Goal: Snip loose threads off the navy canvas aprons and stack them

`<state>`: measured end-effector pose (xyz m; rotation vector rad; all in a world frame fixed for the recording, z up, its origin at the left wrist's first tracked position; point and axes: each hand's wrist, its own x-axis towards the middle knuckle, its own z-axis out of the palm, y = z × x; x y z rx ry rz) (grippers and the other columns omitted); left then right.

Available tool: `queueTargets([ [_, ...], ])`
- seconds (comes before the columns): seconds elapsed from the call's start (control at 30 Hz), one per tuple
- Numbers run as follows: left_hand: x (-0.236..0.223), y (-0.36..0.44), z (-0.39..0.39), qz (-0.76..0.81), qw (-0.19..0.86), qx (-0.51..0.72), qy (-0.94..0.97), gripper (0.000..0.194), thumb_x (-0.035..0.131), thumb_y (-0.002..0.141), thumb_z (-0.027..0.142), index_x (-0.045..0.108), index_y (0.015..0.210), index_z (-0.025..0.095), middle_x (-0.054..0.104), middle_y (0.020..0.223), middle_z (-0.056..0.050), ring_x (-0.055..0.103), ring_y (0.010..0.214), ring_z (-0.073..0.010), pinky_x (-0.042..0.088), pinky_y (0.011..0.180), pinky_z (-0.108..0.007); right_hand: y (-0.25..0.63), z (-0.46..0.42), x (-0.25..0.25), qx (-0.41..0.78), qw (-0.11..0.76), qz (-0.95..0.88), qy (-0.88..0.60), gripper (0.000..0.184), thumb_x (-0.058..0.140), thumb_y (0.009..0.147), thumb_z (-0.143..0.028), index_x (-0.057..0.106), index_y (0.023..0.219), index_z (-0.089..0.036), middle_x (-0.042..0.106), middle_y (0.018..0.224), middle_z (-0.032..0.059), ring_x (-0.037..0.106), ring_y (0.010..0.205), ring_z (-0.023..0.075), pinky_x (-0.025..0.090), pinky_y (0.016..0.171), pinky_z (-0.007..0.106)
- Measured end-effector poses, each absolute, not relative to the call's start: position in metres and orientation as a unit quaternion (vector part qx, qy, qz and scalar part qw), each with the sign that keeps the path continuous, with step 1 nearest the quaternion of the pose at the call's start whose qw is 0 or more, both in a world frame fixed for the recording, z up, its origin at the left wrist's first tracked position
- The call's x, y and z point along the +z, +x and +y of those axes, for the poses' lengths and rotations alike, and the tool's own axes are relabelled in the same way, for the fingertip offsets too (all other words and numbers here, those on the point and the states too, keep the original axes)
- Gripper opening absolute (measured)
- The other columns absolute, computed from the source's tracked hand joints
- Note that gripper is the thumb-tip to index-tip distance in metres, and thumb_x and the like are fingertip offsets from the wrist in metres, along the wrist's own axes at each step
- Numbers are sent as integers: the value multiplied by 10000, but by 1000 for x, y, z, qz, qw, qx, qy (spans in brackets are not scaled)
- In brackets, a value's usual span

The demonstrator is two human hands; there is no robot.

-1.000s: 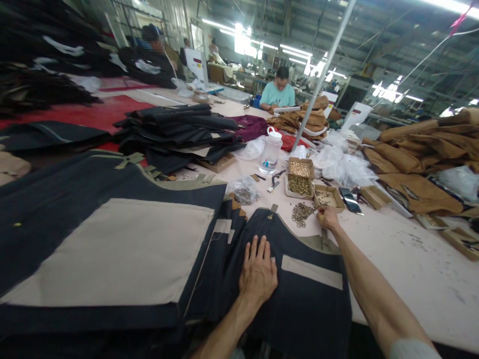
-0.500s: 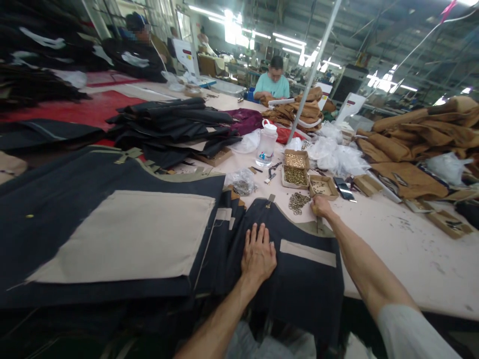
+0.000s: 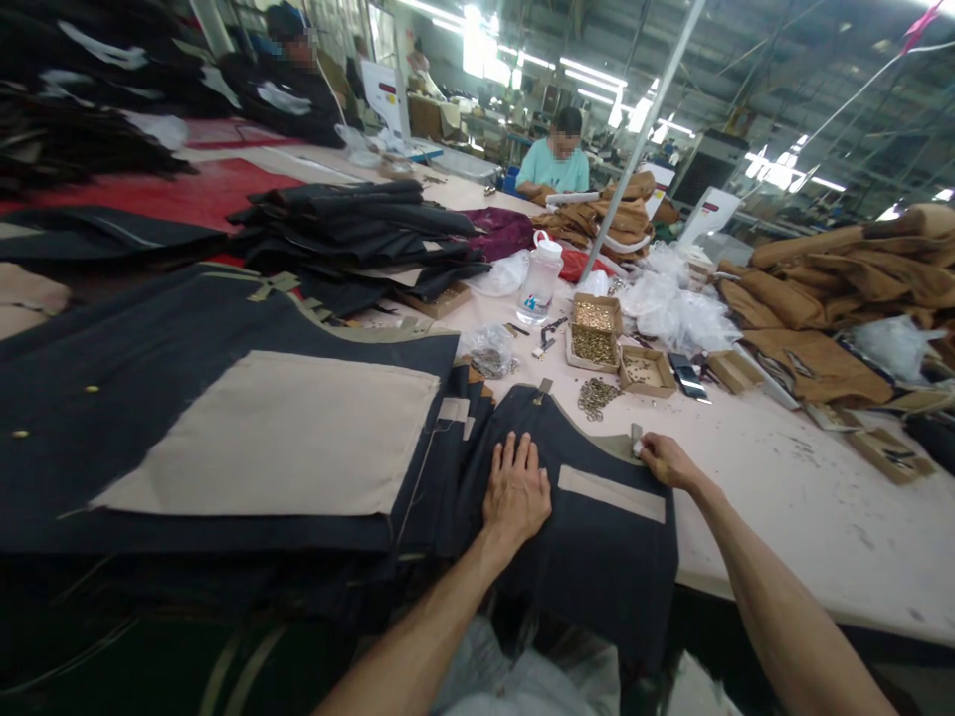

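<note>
My left hand [image 3: 517, 484] lies flat with its fingers stretched out on a dark navy fabric piece [image 3: 574, 557]. A beige strip [image 3: 612, 494] is sewn across that piece, and a small fabric tab [image 3: 544, 390] stands up at its top edge. At the piece's upper right corner, my right hand [image 3: 667, 459] is closed in a pinch beside another fabric tab [image 3: 637, 434]. Something small and pale shows at its fingertips, too small to name. A loose pile of metal rings [image 3: 597, 397] lies on the table just beyond the piece.
On the left a larger navy piece with a beige panel [image 3: 276, 438] covers the table. Open boxes of small metal parts [image 3: 594, 346], a phone [image 3: 687, 377] and a water bottle [image 3: 540, 280] stand beyond. Brown garments [image 3: 843, 288] are heaped at right. A co-worker [image 3: 556, 159] sits across.
My right hand has moved from beside the ring pile back toward me and to the right, to the tab at the piece's corner. My left hand stays flat on the fabric.
</note>
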<state>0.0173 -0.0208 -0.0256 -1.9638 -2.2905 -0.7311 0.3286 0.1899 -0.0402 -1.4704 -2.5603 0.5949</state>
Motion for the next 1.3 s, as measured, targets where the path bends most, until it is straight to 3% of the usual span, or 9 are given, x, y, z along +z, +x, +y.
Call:
queueTargets([
  [0.33,-22,18,-19,-733,20,-233,-639,546,441,1013,332,559,1494,100,465,1623,-135,312,1566,-327,212,1308,-526,327,209,-42,290,124,-768,-557,216,680,702,-382,665,697,-167,647,636,11,552,626,162,363,591,261],
  [0.6,-21,18,-18,-732,16,-232,-640,540,437,1017,330,566,1487,97,455,1629,-137,313,1567,-328,217,1309,-525,328,218,-29,472,141,-673,-551,260,758,609,-379,617,667,-168,597,562,1,525,550,141,353,517,257],
  [0.8,-21,18,-16,-733,12,-231,-640,531,419,1031,325,557,1488,92,448,1634,-138,307,1570,-329,218,1309,-538,318,223,-15,461,73,-685,-559,377,867,559,-381,550,624,-187,592,531,-14,513,509,116,345,474,228],
  [1.07,-22,17,-11,-732,-4,-218,-645,530,430,1025,309,547,1497,100,406,1659,-122,276,1584,-330,233,1310,-545,316,257,-24,438,-43,-692,-571,380,922,545,-333,577,586,-177,623,502,13,601,472,147,347,415,208],
  [1.3,-20,14,-7,-729,-15,-209,-651,600,464,996,297,458,1581,162,396,1667,-78,251,1593,-338,239,1311,-575,315,273,-32,433,-59,-678,-590,390,959,487,-303,600,561,-172,646,499,53,624,451,182,333,402,222],
])
